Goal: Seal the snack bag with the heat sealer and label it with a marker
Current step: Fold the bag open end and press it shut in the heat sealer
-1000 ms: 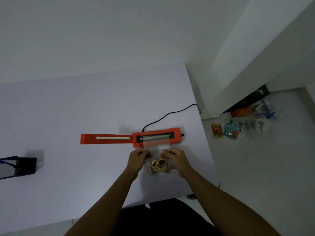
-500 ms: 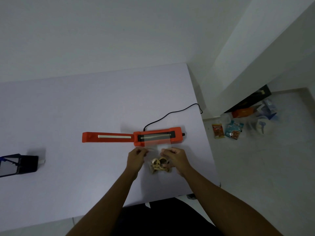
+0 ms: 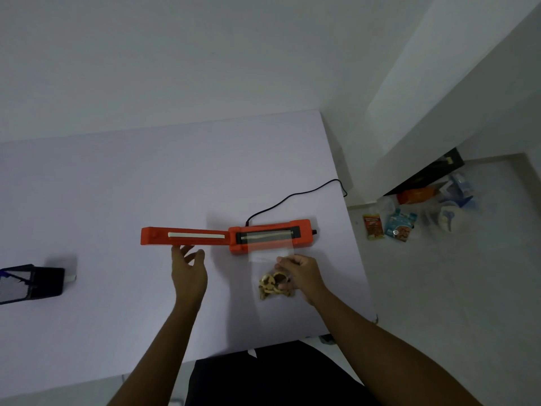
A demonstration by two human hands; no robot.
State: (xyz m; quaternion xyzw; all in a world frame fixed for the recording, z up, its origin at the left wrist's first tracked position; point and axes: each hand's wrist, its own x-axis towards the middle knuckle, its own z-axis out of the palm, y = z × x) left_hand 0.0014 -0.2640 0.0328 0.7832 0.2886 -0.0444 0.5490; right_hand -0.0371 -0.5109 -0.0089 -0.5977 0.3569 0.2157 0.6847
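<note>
Nearest, the right hand presses on the bag, its grip pinched together on the clear plastic beside the brown snacks. The bag lies flat on the surface, its open top laid across the sealer base. The left hand hovers to the left, fingers spread apart, holding nothing, fingertips just beneath the orange lid that lies folded open. A black cord runs from the sealer toward the surface's far right edge. A dark holder sits at far left.
</note>
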